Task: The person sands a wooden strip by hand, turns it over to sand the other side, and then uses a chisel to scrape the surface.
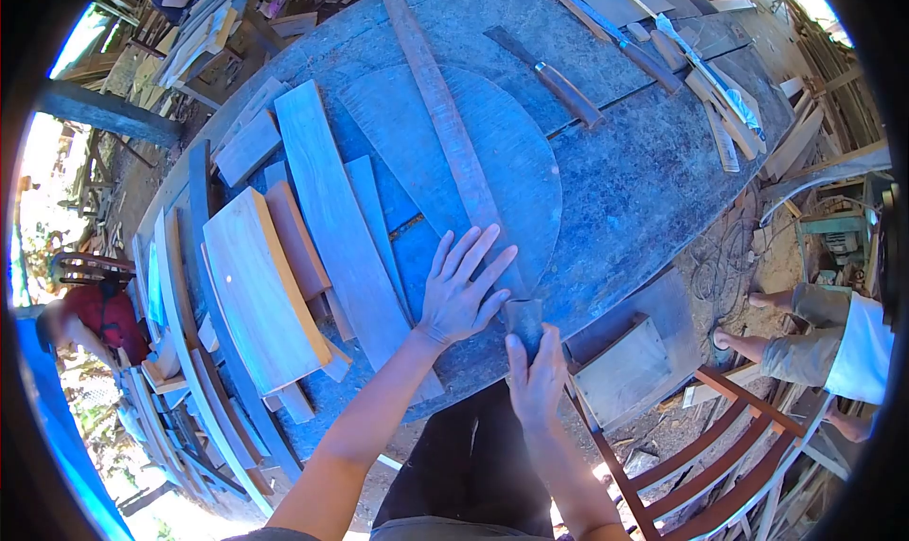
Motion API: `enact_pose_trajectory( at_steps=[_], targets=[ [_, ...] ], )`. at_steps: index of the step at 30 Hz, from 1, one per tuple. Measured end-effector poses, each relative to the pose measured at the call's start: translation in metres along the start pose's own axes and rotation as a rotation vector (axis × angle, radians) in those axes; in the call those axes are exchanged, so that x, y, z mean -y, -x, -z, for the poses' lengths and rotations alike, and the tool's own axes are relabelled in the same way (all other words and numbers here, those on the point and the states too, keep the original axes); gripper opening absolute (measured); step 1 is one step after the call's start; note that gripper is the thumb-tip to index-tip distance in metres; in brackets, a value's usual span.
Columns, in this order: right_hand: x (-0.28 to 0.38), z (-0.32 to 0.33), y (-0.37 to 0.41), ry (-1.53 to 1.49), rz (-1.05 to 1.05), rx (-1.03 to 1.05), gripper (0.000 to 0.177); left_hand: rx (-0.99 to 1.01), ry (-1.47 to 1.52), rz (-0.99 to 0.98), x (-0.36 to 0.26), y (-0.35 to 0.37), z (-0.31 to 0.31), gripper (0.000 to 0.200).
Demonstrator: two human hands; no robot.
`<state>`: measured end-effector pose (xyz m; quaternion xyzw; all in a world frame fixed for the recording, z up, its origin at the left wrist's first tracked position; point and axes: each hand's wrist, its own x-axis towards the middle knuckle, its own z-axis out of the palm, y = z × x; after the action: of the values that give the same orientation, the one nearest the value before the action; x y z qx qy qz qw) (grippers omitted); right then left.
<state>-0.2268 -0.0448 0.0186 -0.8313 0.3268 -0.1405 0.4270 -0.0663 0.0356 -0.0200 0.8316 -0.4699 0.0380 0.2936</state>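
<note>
My left hand lies with fingers spread over the near end of a long narrow wooden strip. The strip runs away from me across a thin board with a rounded edge. In my right hand is a small dark rectangular block, gripped between thumb and fingers at the table's near edge, just right of my left thumb. Left of my hands, several planks lie on the table, among them a long board and a thick pale board.
On the blue-grey table lie a wooden-handled chisel-like tool, a second handled tool and a handsaw-like item. A reddish slatted wooden frame stands close on my right. One person stands at right, another at left.
</note>
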Motion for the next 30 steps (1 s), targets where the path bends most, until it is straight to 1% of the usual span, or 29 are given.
enact_pose_trajectory(
  at_steps=[2,4,5,7,8,10,12,14,16,17,19,20,22,23,25,26,28,29,30],
  targets=[
    [0.0,-0.002,0.004,-0.026,0.019,0.023,0.033,-0.011,-0.007,-0.017,0.001,0.002,-0.002,0.049],
    [-0.002,-0.004,0.005,-0.083,-0.054,0.063,0.036,0.037,-0.013,-0.017,0.005,0.002,-0.003,0.044],
    [0.0,-0.004,0.002,-0.088,-0.053,0.068,0.036,0.024,-0.005,-0.007,0.004,0.002,-0.004,0.042],
    [0.004,-0.001,-0.004,0.002,0.236,-0.064,0.038,0.024,0.002,-0.002,0.005,0.002,-0.003,0.041],
    [0.004,0.002,-0.008,-0.001,0.236,-0.059,0.038,0.022,0.015,0.001,0.006,0.002,-0.003,0.04],
    [0.004,0.009,-0.018,-0.046,0.169,-0.037,0.04,-0.01,0.003,0.002,0.006,0.0,-0.002,0.04],
    [0.009,0.014,-0.048,-0.098,0.137,-0.002,0.039,-0.026,0.035,0.001,0.007,0.001,-0.004,0.04],
    [0.016,0.011,-0.096,-0.044,0.228,0.082,0.038,-0.033,0.04,0.006,0.007,0.001,-0.003,0.039],
    [0.028,-0.002,-0.14,-0.007,0.416,0.075,0.039,-0.008,0.057,0.019,0.007,0.001,-0.002,0.037],
    [0.036,-0.009,-0.156,-0.012,0.424,0.07,0.039,-0.014,0.057,0.022,0.007,0.0,-0.002,0.033],
    [0.052,-0.022,-0.177,0.005,0.452,0.156,0.042,-0.012,0.064,0.021,0.01,0.002,-0.006,0.031],
    [0.055,-0.025,-0.184,0.003,0.448,0.159,0.042,-0.006,0.079,0.026,0.01,0.005,-0.008,0.029],
    [0.058,-0.03,-0.191,0.249,0.295,0.338,0.046,0.014,0.08,0.033,0.01,0.004,-0.006,0.028],
    [0.057,-0.033,-0.19,0.25,0.287,0.34,0.046,0.018,0.083,0.037,0.01,0.004,-0.006,0.026],
    [0.051,-0.038,-0.184,0.263,0.422,0.167,0.052,0.028,0.101,0.046,0.01,0.005,-0.007,0.025],
    [0.049,-0.04,-0.181,0.272,0.412,0.174,0.052,0.023,0.105,0.045,0.011,0.005,-0.008,0.022],
    [0.047,-0.043,-0.174,0.422,0.459,0.104,0.054,0.024,0.113,0.051,0.01,0.007,-0.009,0.02],
    [0.049,-0.044,-0.173,0.425,0.454,0.105,0.054,-0.004,0.115,0.035,0.01,0.006,-0.011,0.02],
    [0.052,-0.044,-0.175,0.492,0.426,0.125,0.055,-0.032,0.119,0.014,0.011,0.004,-0.01,0.02]
  ],
)
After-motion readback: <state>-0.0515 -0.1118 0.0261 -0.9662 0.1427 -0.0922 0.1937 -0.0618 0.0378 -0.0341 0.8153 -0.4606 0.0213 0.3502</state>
